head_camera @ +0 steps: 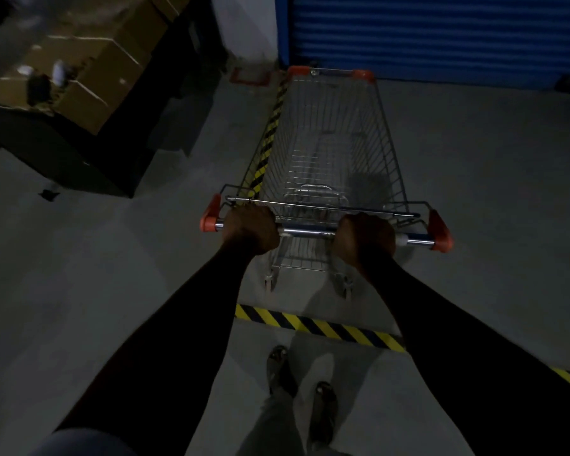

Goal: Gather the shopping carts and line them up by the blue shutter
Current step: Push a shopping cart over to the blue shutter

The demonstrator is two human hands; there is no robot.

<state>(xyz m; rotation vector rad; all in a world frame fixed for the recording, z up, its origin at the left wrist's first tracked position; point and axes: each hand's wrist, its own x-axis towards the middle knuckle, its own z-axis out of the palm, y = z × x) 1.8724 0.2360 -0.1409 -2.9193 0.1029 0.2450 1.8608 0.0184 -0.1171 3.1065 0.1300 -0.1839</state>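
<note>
Grey concrete floor (491, 192), blue ribbed roller shutter (441, 34) ahead; empty silver wire shopping cart (329, 143) facing it, left hand (249, 228) and right hand (364, 238) both wrapped round its handle bar (306, 231).

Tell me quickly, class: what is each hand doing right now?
Left hand: fingers curled round the silver metal handle bar of the wire shopping cart.
Right hand: fingers curled round the same bar.

One silver wire shopping cart (329, 153) with orange corners, one blue ribbed metal shutter (441, 34), two yellow-and-black striped floor tapes (320, 327), and several brown cardboard boxes (89, 67), too blurred for me to count.
</note>
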